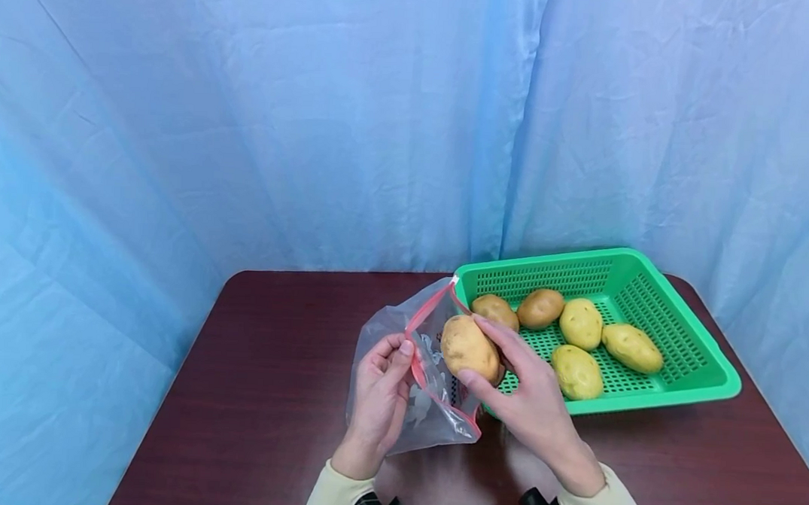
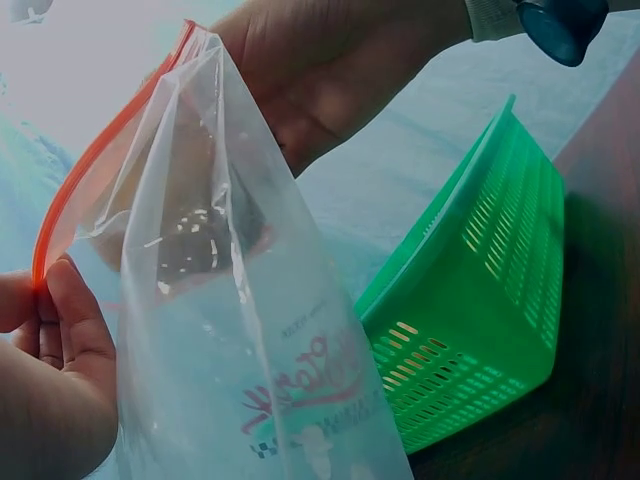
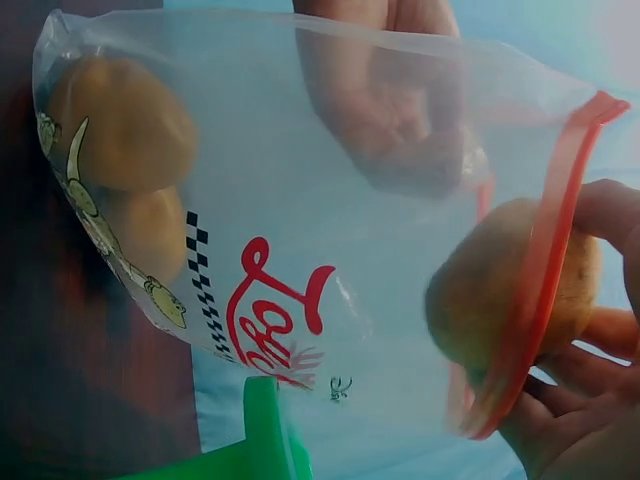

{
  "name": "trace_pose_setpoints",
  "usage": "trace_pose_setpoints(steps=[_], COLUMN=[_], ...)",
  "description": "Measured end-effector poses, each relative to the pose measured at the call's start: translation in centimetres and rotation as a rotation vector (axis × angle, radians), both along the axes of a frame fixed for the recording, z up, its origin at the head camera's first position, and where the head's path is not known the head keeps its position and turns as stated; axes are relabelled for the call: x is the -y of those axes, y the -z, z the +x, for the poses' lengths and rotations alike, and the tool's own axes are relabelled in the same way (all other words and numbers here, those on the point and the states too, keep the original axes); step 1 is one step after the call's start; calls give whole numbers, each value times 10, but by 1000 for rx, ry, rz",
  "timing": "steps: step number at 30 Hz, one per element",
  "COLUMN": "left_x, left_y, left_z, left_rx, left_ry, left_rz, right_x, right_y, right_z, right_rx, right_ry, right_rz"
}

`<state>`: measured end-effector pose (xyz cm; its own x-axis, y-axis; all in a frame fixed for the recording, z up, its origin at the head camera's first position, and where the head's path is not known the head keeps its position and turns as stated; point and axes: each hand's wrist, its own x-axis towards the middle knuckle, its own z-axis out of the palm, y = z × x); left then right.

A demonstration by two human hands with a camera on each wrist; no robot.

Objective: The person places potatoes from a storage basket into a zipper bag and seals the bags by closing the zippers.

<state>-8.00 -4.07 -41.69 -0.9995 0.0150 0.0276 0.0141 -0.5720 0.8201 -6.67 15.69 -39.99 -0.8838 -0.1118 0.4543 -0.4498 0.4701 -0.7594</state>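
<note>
A green basket [image 1: 649, 399] stands on the dark red-brown counter [image 1: 270, 390], its perforated walls sloping outward. Five potatoes show on its floor: two browner ones, [image 1: 495, 313] and [image 1: 540, 309], toward its left and back, and three yellower ones, [image 1: 581, 324], [image 1: 633, 348] and [image 1: 577, 373], from its middle to its right and front.

Just left of the basket, a clear plastic bag [image 1: 382, 331] with a red zip rim is held with its mouth open toward the basket. The right wrist view shows two potatoes inside it, a larger one [image 3: 125, 120] and another [image 3: 150, 230], touching at the bag's bottom, by red lettering and a black checkered strip.

The left hand [image 1: 380, 394], on the bag's side away from the basket, pinches the red rim between thumb and fingers. The right hand [image 1: 530, 386], at the basket's left front corner, grips a light brown potato [image 1: 466, 348] between thumb and fingers. This potato is at the bag's mouth, partly past the rim. Whether bag and basket touch is unclear.

Behind the basket hangs a pale blue curtain [image 1: 355, 130].
</note>
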Motion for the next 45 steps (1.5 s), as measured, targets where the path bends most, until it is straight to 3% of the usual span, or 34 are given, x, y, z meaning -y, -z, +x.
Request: trace_pose_setpoints(steps=[8,12,16,19,23,27,34,39,42,45], left_x=[3,4,8,12,17,23,45,57,58,56], left_y=[-1,-2,-4,-5,-7,-8,-19,-24,-23,-18], left_z=[2,2,2,2,2,-1,-7,-9,-8,-5], left_rx=[-3,-18,-41,-47,-47,-55,-117,-155,-159,-146], left_ry=[11,18,16,4,-8,-15,-75,-77,-64,-47], left_rz=[13,29,26,22,24,43,93,87,61,29], right_x=[3,-3,-12,-18,-20,-13,14,32,34,27], right_y=[1,4,10,13,11,5,-15,-31,-33,-27], right_z=[-3,-4,-8,-13,-19,-25,-33,-36,-35,-33], right_rx=[5,-46,-103,-36,138,160,59,-41,-39,19], right_ry=[-22,-5,106,164,135,96,20,-42,-69,-64], right_rz=[200,186,131,137,158,148,-7,-106,-164,-196])
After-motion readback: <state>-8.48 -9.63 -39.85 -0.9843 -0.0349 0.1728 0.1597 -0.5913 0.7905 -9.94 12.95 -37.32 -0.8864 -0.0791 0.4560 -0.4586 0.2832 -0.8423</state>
